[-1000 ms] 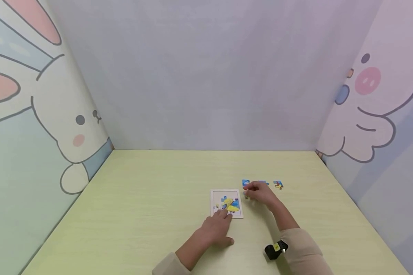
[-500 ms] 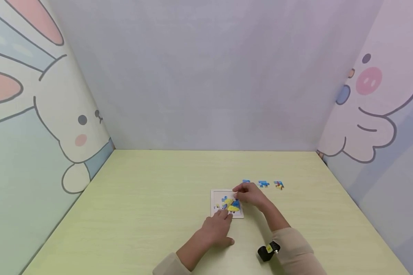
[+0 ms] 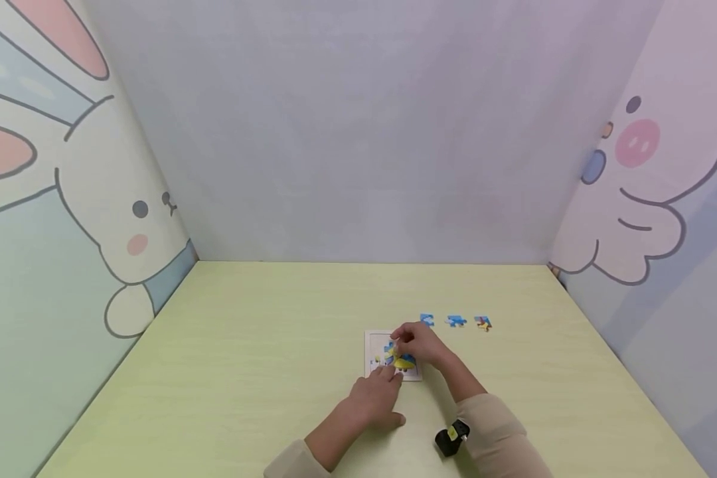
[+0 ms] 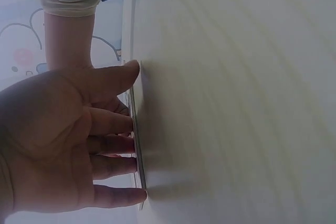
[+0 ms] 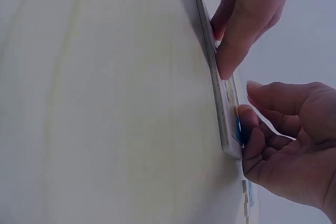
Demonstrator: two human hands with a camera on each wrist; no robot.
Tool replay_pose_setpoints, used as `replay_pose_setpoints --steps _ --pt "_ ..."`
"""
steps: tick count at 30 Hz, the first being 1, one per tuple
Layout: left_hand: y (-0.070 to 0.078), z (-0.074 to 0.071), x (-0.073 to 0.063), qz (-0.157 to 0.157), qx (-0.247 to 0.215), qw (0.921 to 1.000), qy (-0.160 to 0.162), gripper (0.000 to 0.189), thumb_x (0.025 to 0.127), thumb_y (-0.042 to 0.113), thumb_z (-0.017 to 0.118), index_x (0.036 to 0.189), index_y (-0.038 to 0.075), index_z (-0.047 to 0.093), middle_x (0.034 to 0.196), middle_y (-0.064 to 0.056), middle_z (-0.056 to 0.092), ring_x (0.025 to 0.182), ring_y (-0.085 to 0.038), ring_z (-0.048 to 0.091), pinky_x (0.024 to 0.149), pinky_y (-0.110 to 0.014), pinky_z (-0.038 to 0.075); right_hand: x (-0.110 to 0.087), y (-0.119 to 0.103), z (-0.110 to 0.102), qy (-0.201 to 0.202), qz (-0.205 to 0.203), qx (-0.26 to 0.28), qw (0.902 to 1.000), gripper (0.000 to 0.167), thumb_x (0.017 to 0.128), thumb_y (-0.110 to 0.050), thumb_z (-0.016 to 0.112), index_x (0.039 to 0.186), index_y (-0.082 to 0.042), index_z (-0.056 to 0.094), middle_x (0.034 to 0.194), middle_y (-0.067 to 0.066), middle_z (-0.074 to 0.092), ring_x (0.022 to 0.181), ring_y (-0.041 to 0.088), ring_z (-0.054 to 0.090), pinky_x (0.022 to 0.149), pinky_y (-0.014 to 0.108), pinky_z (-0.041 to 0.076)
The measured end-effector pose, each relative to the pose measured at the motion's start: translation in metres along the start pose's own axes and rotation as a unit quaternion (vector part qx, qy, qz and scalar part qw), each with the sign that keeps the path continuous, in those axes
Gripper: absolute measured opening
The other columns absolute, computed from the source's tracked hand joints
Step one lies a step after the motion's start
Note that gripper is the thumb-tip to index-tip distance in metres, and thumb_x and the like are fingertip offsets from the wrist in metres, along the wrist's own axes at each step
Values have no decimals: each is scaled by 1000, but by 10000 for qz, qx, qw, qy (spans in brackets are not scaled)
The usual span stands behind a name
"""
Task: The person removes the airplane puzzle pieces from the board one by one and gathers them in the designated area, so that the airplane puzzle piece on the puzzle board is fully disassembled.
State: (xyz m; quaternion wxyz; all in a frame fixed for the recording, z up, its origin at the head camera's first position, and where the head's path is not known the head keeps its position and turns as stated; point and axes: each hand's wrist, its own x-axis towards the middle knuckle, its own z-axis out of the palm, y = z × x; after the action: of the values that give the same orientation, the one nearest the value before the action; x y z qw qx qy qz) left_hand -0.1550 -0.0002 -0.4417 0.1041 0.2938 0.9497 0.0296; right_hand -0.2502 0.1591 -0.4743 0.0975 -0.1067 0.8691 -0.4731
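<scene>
A white-framed jigsaw board [image 3: 368,348] lies on the table, partly filled with blue and yellow pieces [image 3: 403,362]. My left hand [image 3: 375,396] rests at the board's near edge with straight fingers, fingertips on its rim, thumb apart toward the right. My right hand [image 3: 421,345] is over the upper right of the board, pinching a small puzzle piece mostly hidden by its fingers. In the right wrist view, the thumb and fingers of the right hand [image 5: 294,135] are close over the board's surface [image 5: 216,77], the other fingers curled.
Behind the board to the right, a row of loose puzzle pieces lies on the table: a blue one [image 3: 427,320], another blue one [image 3: 456,321] and a red-yellow one [image 3: 483,323]. A black wrist camera [image 3: 452,438] sits on the right sleeve. Cartoon-printed walls flank the table [image 3: 263,345].
My right hand has moved left from beside the loose pieces onto the board, carrying the puzzle piece. The loose pieces behind it have come into view. The left hand has stayed put.
</scene>
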Motion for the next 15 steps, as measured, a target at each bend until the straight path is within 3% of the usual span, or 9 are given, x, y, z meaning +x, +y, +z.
replay_pose_setpoints --steps 8,15 --pt "-1 -1 1 35 81 10000 28 72 77 50 70 133 8 51 136 -5 43 124 -21 41 78 -39 48 0 -7 4 35 62 -513 9987 12 80 1 65 91 -3 68 73 1 55 67 16 50 61 28 43" --pt "-1 1 2 32 37 10000 -9 72 77 50 70 133 8 51 135 -5 43 123 -21 41 77 -37 48 1 -9 6 61 182 -500 9986 11 79 2 68 88 -4 66 71 2 53 65 17 48 59 28 41"
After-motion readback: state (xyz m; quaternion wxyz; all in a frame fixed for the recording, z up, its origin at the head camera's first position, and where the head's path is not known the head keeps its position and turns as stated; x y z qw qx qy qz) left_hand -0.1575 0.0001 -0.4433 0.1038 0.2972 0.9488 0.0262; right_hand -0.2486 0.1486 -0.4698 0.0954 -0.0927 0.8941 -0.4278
